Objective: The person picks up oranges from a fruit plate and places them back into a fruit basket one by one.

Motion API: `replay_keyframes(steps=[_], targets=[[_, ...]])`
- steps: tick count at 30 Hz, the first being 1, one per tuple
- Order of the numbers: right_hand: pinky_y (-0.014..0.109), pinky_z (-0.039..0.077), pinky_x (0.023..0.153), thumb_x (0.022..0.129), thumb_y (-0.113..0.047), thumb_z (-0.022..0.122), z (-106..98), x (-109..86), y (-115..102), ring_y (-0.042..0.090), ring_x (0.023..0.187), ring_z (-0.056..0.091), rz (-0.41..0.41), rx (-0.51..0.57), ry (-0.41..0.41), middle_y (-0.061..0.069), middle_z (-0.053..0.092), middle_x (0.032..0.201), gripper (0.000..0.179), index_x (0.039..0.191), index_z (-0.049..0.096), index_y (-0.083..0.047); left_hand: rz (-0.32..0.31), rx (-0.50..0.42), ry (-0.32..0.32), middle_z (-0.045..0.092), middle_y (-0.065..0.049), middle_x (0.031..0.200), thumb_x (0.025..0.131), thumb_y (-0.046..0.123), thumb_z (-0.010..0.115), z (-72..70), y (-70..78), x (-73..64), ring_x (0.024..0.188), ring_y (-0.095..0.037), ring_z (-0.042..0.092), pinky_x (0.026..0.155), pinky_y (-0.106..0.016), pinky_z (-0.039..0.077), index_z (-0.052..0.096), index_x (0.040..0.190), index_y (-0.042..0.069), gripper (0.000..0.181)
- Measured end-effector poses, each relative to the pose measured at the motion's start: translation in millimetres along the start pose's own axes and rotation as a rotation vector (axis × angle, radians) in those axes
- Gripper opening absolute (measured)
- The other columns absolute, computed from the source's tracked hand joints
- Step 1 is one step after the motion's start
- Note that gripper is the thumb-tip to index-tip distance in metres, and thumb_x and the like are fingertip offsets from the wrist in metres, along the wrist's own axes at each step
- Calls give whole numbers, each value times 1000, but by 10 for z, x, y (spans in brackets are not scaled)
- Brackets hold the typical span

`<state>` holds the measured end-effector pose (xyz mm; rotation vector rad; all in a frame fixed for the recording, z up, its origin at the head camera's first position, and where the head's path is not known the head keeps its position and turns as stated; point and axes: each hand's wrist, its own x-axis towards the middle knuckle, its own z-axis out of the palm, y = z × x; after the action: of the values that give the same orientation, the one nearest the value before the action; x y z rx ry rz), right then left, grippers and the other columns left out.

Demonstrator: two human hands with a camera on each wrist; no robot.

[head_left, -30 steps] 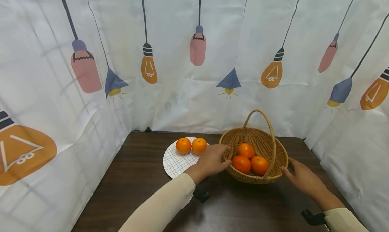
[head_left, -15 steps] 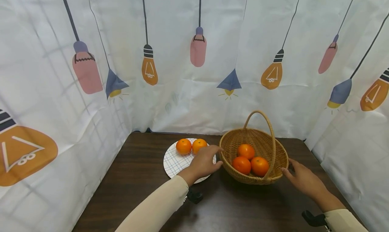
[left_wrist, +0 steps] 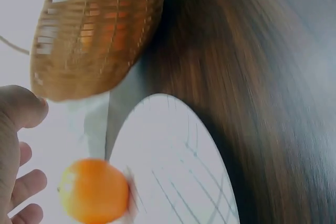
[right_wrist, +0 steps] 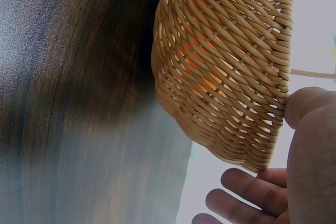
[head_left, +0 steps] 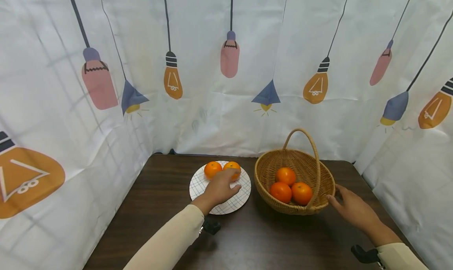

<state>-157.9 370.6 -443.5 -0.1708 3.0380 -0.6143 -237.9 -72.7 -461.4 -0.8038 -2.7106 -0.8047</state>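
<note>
My left hand (head_left: 220, 188) is over the round white plate (head_left: 226, 207) with a thin grid pattern, its fingers apart and holding nothing. Two oranges lie at the plate's far side: the left orange (head_left: 213, 170) and the right orange (head_left: 231, 168), which my fingers partly cover. In the left wrist view one orange (left_wrist: 95, 191) shows beyond my fingertips. My right hand (head_left: 357, 208) holds the rim of the wicker basket (head_left: 269, 162) at its right side; the right wrist view shows thumb and index finger at the rim. Three oranges (head_left: 286, 176) sit inside the basket.
The basket's tall handle (head_left: 299, 129) arches over it. Everything stands on a dark wooden table (head_left: 162, 207). A white curtain (head_left: 205, 128) printed with lamps hangs behind the table and along both sides.
My left hand has moved away from the basket's left rim, leftward over the plate. My right hand and the basket have stayed put.
</note>
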Motion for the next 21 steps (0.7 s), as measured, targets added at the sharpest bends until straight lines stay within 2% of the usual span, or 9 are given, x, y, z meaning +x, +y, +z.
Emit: replay_keyframes(steps=[6, 9, 11, 13, 16, 21], targets=[[62, 53, 81, 106, -53, 48, -2, 15, 7, 53, 114, 59, -2, 1, -7, 40, 51, 136, 83, 148, 33, 16, -35, 8, 78, 67, -8, 127, 90, 23, 79, -34, -178, -62, 114, -26, 64, 101, -43, 50, 64, 130, 7, 46], [62, 53, 81, 105, -54, 48, 0, 17, 13, 53, 114, 59, 3, 2, -14, 40, 51, 135, 84, 149, 33, 16, -68, 18, 106, 69, -8, 123, 88, 22, 80, -50, -271, -95, 102, -25, 65, 95, -44, 51, 65, 130, 8, 47], [62, 53, 81, 105, -54, 48, 3, 14, 14, 53, 114, 59, 5, 5, -15, 40, 52, 135, 84, 149, 32, 16, -83, 39, 133, 69, -8, 121, 88, 23, 80, -69, -321, -112, 100, -25, 65, 94, -46, 51, 66, 130, 8, 47], [62, 53, 80, 105, -54, 48, 3, 15, 16, 53, 114, 59, 4, 4, -11, 40, 52, 135, 84, 149, 33, 16, -83, 52, 169, 69, -9, 121, 87, 22, 80, -85, -365, -121, 101, -27, 65, 94, -49, 51, 67, 129, 8, 46], [62, 52, 80, 105, -54, 48, 6, 15, 20, 52, 114, 59, 2, 5, -5, 39, 52, 136, 83, 149, 33, 15, -102, 58, 218, 68, -9, 125, 85, 21, 81, -96, -431, -122, 113, -31, 63, 100, -53, 48, 67, 127, 7, 47], [62, 52, 81, 105, -54, 48, 10, 19, 30, 52, 114, 60, 1, 5, -4, 39, 52, 136, 84, 149, 33, 15, -206, 49, 227, 67, -9, 126, 84, 23, 83, -93, -522, -112, 113, -31, 63, 103, -51, 47, 66, 129, 8, 50]])
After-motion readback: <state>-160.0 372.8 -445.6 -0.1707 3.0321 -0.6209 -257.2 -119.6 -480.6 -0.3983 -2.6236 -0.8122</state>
